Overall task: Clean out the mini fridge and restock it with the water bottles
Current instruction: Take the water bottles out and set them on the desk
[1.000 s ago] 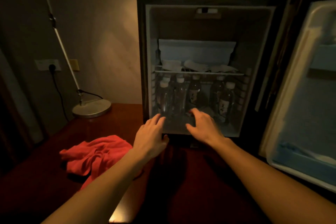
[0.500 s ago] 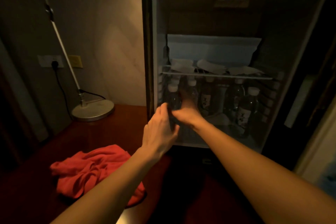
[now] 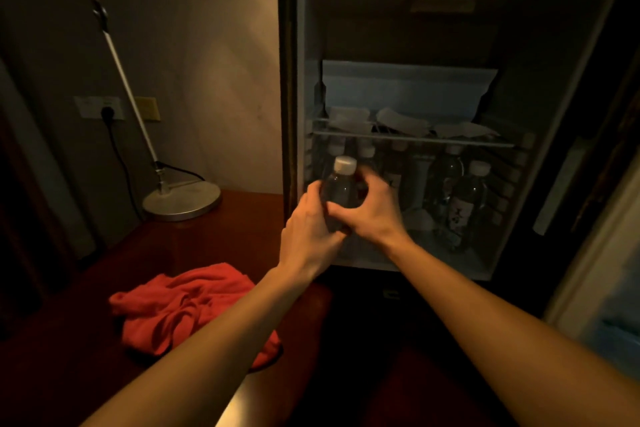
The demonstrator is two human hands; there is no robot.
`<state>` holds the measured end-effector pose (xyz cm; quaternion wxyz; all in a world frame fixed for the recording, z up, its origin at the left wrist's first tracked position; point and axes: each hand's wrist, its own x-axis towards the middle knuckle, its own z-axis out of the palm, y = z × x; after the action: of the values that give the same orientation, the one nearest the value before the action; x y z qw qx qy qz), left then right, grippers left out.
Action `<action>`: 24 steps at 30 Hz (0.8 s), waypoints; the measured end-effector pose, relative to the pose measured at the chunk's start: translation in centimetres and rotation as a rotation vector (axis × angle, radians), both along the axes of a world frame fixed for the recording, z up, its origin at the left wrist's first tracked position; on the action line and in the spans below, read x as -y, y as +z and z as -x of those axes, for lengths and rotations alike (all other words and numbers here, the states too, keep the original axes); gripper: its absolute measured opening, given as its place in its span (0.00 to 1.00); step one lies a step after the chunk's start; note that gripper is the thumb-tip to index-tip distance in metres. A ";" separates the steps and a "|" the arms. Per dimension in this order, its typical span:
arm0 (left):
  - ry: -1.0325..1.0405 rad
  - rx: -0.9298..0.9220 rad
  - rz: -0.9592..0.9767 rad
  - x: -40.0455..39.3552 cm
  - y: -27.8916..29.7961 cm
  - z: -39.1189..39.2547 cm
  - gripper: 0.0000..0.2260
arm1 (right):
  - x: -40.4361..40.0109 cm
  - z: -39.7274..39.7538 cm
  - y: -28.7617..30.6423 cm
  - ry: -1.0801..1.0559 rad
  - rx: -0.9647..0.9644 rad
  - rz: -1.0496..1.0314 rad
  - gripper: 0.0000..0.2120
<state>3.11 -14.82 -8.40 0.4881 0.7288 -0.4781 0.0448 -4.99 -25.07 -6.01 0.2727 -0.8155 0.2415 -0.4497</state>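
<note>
Both hands, the left hand (image 3: 313,229) and right hand (image 3: 372,215), clasp one water bottle (image 3: 339,189) at the open mini fridge (image 3: 287,80) mouth, several bottles (image 3: 464,198) standing inside, suggesting emptying has barely begun; red cloth (image 3: 187,308) lies unused.

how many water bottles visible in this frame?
6 visible: one water bottle held in both hands at the fridge mouth, three behind it under the wire shelf, two at right. Dim; more may be hidden.
</note>
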 end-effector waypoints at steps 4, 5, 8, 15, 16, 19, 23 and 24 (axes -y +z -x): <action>-0.035 -0.069 0.104 -2.3 0.3 0.6 0.27 | -2.5 1.1 0.3 -0.005 -0.031 0.084 0.24; -0.035 -0.072 0.120 -3.2 0.4 0.6 0.26 | -3.0 1.2 0.2 -0.003 -0.031 0.079 0.24; -0.026 -0.088 0.156 -5.7 0.5 0.1 0.24 | -5.4 1.0 -0.2 0.063 -0.020 0.023 0.26; 0.126 -0.098 0.230 -12.5 -0.7 -4.0 0.25 | -10.0 -0.8 -0.5 0.174 -0.003 -0.079 0.18; 0.149 -0.103 0.236 -13.2 -0.8 -4.8 0.25 | -10.0 -1.1 -0.8 0.127 0.014 -0.084 0.14; 0.191 -0.098 0.228 -14.8 -1.0 -6.9 0.25 | -8.9 -1.4 -2.0 0.007 0.001 -0.100 0.05; 0.230 -0.088 0.255 -15.4 -1.5 -9.0 0.26 | -7.7 -1.3 -3.5 -0.020 -0.073 -0.109 0.02; 0.239 -0.089 0.265 -15.3 -1.6 -9.5 0.26 | -7.7 -1.6 -3.7 0.000 -0.089 -0.103 0.02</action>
<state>12.61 0.49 -9.97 0.5918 0.7110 -0.3558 0.1327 -3.40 -17.34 -9.75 0.3031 -0.8196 0.2763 -0.3999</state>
